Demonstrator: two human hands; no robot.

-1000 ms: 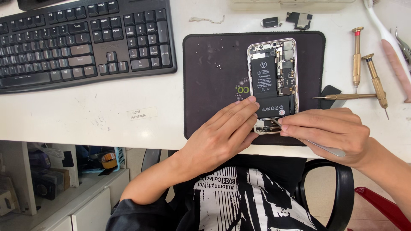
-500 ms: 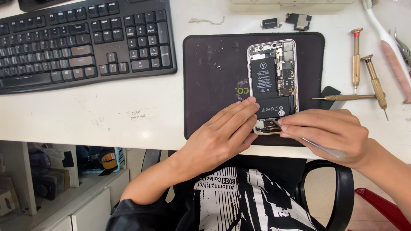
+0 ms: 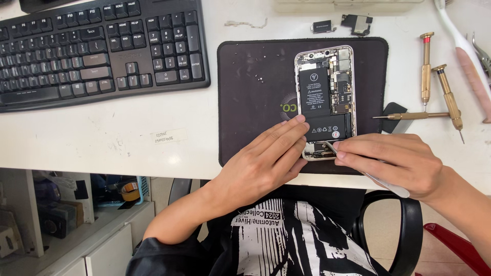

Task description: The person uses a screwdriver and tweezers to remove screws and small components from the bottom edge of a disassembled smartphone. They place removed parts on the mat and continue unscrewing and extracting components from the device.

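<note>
The opened phone (image 3: pixel 325 102) is lying on the dark mat (image 3: pixel 250 102) on the white worktop (image 3: pixel 102 138). The left hand (image 3: pixel 261 163) is resting with fingers stretched flat against the phone's lower edge. The right hand (image 3: pixel 394 163) is pinching metal tweezers (image 3: pixel 368 176), whose tip is touching the phone's bottom end. Three brass screwdrivers (image 3: pixel 425 71) are lying just right of the mat.

White desk (image 3: pixel 102 148), evenly lit. Below desk at left: white shelf unit (image 3: pixel 61 240). At right: black chair armrest (image 3: pixel 409 230).
</note>
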